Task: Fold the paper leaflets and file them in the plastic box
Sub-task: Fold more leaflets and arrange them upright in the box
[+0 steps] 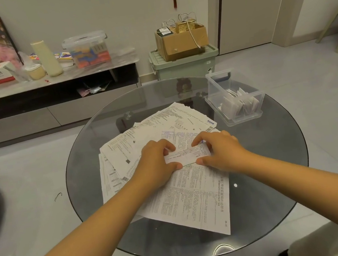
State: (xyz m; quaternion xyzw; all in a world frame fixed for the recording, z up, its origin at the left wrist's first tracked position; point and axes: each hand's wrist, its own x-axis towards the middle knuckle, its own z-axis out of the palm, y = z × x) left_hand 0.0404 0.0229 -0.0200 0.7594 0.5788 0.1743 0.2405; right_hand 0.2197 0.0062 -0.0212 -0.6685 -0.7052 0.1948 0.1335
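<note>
Both hands work on one small folded leaflet [187, 157] in the middle of the round glass worktop [276, 156]. The left hand [158, 164] pinches its left end, the thumb below and the curled fingers above. The right hand [219, 153] pinches the right end in the same way. The long axis of the strip runs from left to right, between the two hands, and it lies on top of a pile of unfolded leaflets [186, 199] that spreads under both wrists.

The plastic box [238, 121] stands at the far right of the worktop, well apart from the hands, and it already holds several folded leaflets [240, 104] standing upright. It lies forward and to the right of the strip, so the right hand is nearer to it. I judge that the fold is almost finished, and the right hand would probably carry the strip to the box.
</note>
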